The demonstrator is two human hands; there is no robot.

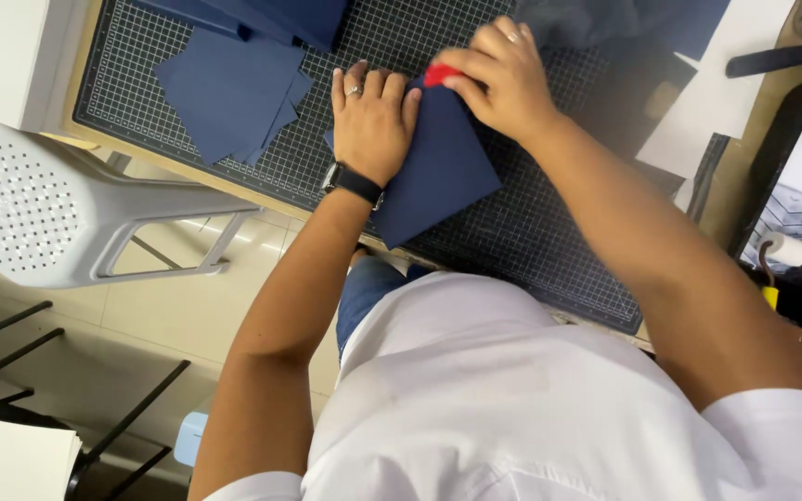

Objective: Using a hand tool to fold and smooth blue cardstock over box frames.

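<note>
Head view, looking down over a dark gridded cutting mat (531,232) that covers the desk.

Left hand (373,121): lies flat, palm down, on a folded navy paper sheet (438,176). Fingers extended and close together, pressing the sheet against the mat; nothing gripped. Ring on one finger, black watch at the wrist.

Right hand (503,79): fingers curled in a pinch around a small red tool (438,74), held at the upper edge of the navy sheet, just beside the left fingertips. Only the red tip shows; the rest is hidden in the hand.

Navy sheet: near the middle of the mat, turned at an angle to the grid, lower corner reaching towards the near edge of the desk.

Surroundings: a fanned stack of navy sheets (229,93) on the mat to the left, apart from the working sheet. White paper (707,111) at the right of the mat. White perforated plastic chair (39,209) stands on the tiled floor, left of the desk. The person wears a white shirt and blue jeans.
</note>
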